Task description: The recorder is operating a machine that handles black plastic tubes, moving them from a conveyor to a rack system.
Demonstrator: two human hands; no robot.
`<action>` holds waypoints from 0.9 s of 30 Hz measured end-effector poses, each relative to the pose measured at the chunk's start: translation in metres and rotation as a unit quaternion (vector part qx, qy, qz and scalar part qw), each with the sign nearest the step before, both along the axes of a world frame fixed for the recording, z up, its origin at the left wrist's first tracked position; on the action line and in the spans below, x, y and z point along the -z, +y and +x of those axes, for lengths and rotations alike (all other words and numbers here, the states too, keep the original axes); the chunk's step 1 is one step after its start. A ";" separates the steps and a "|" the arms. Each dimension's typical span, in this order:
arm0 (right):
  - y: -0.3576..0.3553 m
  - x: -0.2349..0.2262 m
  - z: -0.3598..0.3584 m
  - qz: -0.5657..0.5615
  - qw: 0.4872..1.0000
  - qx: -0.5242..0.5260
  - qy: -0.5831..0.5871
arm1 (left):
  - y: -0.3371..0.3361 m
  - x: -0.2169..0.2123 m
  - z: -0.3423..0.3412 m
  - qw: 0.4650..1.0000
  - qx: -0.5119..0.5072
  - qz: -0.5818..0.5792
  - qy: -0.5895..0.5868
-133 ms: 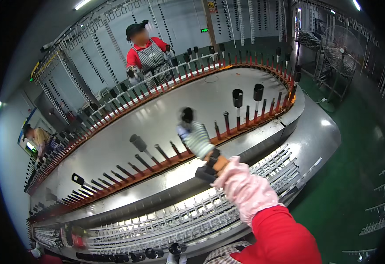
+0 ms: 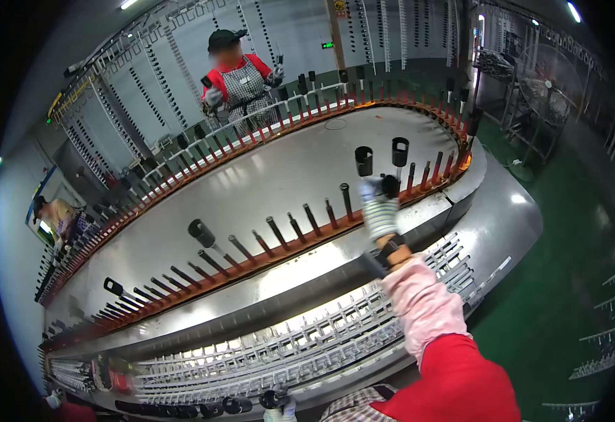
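My right hand (image 2: pixel 379 214), in a striped knit glove, reaches over the near side of an oval line of upright spindles. Its fingers close round a small black cylindrical part (image 2: pixel 390 186). Just beyond the fingers, a black cup (image 2: pixel 364 160) stands on a spindle, and another black cup (image 2: pixel 400 151) stands to its right. At the lower edge my left hand (image 2: pixel 281 411), also gloved and partly cut off, holds a black cup (image 2: pixel 271 399). Beside it a row of black cups (image 2: pixel 209 409) lies along the front edge. Farther left, a tilted black cup (image 2: pixel 201 232) sits on a spindle.
A steel table (image 2: pixel 286 172) fills the oval's middle. Metal hanging racks (image 2: pixel 265 348) lie in the near trough. Across the line stands a co-worker (image 2: pixel 244 88) with black parts in both hands; another person (image 2: pixel 61 221) works at far left. A large fan (image 2: pixel 543 95) stands at right.
My right hand has moved to the right with the black part, up to the two cups. The spindles and cups on the near side have shifted left. The co-worker's hands are higher.
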State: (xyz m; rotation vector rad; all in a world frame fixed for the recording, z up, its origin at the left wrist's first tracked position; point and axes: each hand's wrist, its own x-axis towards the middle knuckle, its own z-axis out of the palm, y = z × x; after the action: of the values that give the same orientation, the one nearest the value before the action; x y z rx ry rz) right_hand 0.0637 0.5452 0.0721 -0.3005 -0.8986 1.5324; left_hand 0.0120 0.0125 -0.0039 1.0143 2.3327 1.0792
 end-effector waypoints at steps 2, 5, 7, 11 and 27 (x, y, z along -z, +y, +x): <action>0.048 0.033 0.050 0.056 0.921 0.259 -0.284 | 0.007 0.015 -0.002 0.934 0.137 -0.090 0.316; 0.086 0.064 0.041 0.071 0.974 0.175 -0.122 | 0.005 0.065 -0.013 0.984 -0.065 0.060 -0.155; 0.128 0.087 0.069 0.122 0.890 0.245 -0.366 | 0.021 0.073 -0.010 0.981 -0.034 0.084 -0.172; 0.046 0.011 0.013 0.098 0.915 0.181 -0.347 | 0.006 0.047 0.002 0.986 -0.105 0.035 -0.122; -0.350 0.160 0.098 -0.366 0.806 -0.461 -0.065 | 0.021 0.077 -0.013 0.981 -0.050 0.089 -0.167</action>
State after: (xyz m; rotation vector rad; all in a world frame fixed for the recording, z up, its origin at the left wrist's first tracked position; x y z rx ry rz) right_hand 0.1620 0.1957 -0.0881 -0.5706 -0.5011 2.8008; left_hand -0.0011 0.0338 -0.0813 0.7138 2.0616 1.3998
